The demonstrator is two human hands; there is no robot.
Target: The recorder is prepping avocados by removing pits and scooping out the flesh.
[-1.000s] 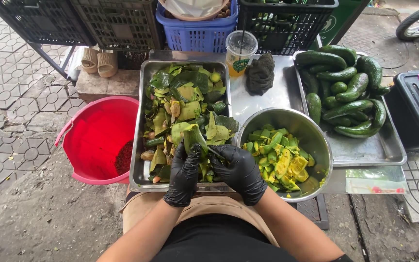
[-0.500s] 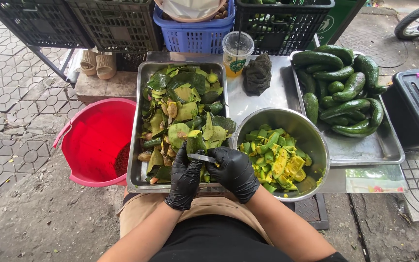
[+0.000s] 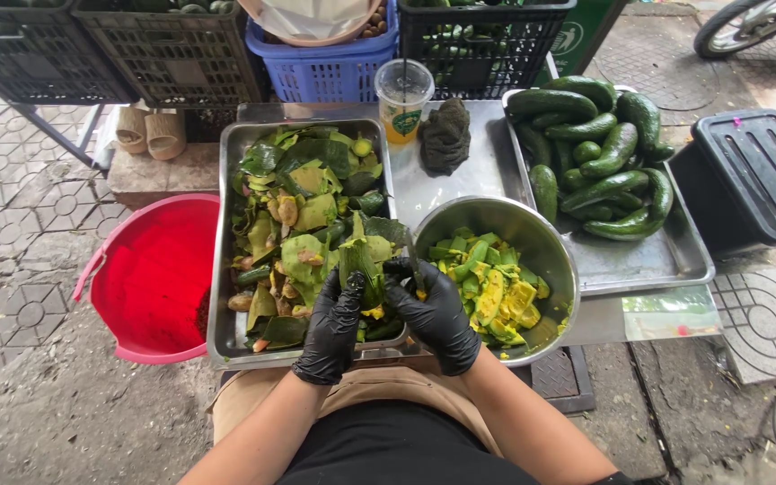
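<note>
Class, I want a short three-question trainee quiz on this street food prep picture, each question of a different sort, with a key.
1. True or false: both hands wear black gloves.
2. Which container holds the cut yellow-green pieces? A) red tub B) round steel bowl C) blue basket
3. Fill in: the whole green avocados lie on a steel ____ at the right.

Key:
1. True: left hand and right hand are gloved, working a green piece over the tray of peels.
2. B, the round steel bowl.
3. Tray, holding the avocados.
</note>
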